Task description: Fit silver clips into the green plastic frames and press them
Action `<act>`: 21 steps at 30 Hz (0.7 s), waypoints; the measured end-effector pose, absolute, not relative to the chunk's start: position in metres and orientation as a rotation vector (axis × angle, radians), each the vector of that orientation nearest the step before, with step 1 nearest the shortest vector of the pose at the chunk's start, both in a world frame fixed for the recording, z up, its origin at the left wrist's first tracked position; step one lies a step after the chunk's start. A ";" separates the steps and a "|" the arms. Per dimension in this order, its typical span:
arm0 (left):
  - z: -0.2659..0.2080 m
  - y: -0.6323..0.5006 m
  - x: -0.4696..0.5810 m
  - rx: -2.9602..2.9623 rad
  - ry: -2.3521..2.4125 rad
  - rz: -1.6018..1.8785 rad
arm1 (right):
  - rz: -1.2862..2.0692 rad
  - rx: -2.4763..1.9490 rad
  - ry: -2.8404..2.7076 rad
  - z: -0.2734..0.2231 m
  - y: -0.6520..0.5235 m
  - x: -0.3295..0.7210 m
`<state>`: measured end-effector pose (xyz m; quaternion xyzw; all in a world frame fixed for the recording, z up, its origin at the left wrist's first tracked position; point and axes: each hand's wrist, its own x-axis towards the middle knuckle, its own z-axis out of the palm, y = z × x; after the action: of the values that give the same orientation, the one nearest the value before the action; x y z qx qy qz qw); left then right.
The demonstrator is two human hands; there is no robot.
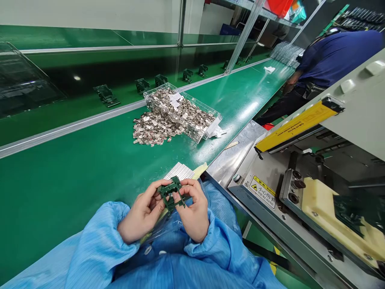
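Between my two hands I hold a dark green plastic frame (171, 188) with cut-outs and thin legs, close in front of my body. My left hand (144, 214) pinches its left side with thumb and fingers. On the other side, the fingers and thumb of my right hand (195, 210) close round its right edge. Just behind the frame lies a white sheet marked in small squares (179, 171), with a pale yellow piece (199, 171) beside it. Clear plastic film (159, 232) hangs below my hands.
A clear tray (210, 127) overflows with small metal pieces (156, 127) on the green bench (75, 176). Similar green frames (106, 95) stand along the conveyor behind. At right is a machine with a yellow guard (297, 125) and cream fixture (319, 200). A person in dark blue (339, 56) bends beyond.
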<state>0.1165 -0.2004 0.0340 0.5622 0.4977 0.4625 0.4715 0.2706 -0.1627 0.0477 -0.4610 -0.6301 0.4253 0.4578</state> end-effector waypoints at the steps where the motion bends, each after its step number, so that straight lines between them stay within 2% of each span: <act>1: 0.035 -0.200 0.117 1.355 1.195 1.139 | 1.044 -1.125 -1.546 0.047 -0.162 0.271; 9: 0.040 -0.197 0.115 1.289 1.086 1.160 | 1.136 -1.050 -1.559 0.048 -0.158 0.277; 21: 0.039 -0.199 0.113 1.300 1.036 1.103 | 1.034 -1.094 -1.483 0.047 -0.166 0.275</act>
<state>0.1132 -0.1992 0.0386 0.5475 0.4363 0.4645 0.5423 0.2747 -0.1656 0.0466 -0.4509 -0.6109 0.4262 0.4918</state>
